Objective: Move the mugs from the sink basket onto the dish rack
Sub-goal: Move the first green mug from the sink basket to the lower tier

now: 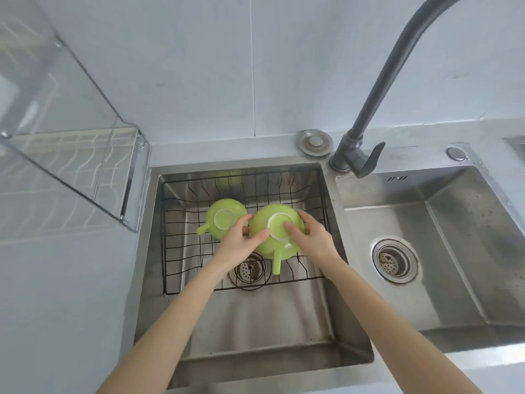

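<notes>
While both hands clasp it, left hand (237, 242) and right hand (314, 237), I see the upturned lime-green ceramic mug (274, 233) (handle toward me) in the black wire sink basket (173, 248); a second green mug (223, 218) sits beside it.

Lime-green glossy mugs (277, 233), glazed look, white unglazed-looking foot rings. Black thin-wire sink basket (244, 231), matt coating. Brushed stainless steel double sink (443, 251), satin sheen, water-spotted at right. Dark grey matt metal faucet (377, 109), upper right. Clear glossy plastic cover over white wire dish rack (68, 163), upper left. Pale matt grey surface (71, 294).
</notes>
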A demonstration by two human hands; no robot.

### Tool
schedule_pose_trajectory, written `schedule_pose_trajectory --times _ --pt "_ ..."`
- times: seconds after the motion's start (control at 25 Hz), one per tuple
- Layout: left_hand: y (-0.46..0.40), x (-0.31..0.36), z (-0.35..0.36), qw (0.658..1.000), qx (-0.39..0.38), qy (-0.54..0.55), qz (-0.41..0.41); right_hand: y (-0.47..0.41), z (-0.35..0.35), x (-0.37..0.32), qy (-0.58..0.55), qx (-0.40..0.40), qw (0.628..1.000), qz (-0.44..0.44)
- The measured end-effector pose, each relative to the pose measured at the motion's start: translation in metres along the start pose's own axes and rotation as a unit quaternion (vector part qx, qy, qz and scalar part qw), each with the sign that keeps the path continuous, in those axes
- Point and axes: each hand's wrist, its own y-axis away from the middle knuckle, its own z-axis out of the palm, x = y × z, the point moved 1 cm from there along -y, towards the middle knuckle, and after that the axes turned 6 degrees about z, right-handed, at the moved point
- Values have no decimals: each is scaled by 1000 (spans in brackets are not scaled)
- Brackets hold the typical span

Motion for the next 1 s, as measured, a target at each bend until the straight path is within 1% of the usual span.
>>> schedule_pose_trajectory --times 0.08,0.16,0.24,0.36,0.56,0.68,0.84,1.0 --pt "19 2 -11 999 -24 -7 21 16 -2 -4 -2 -4 1000 -20" --pt "34 3 -19 997 -47 -49 43 28 -2 -7 -3 -7 999 -42" --pt "48 3 -25 993 -53 -87 64 41 1 -11 3 -11 998 -69" --pt "65 3 -35 989 -34 -106 98 57 5 -17 12 -33 994 -102" --pt "93 2 -57 984 8 -86 155 83 15 -24 68 -79 982 -155" --pt "108 -2 -75 984 24 -70 162 101 26 -31 63 -96 976 -183" --pt "126 -11 -106 987 36 -47 152 123 50 -44 64 -88 968 -227" --pt "138 -23 -142 983 56 -65 164 143 85 -68 90 -53 960 -259"
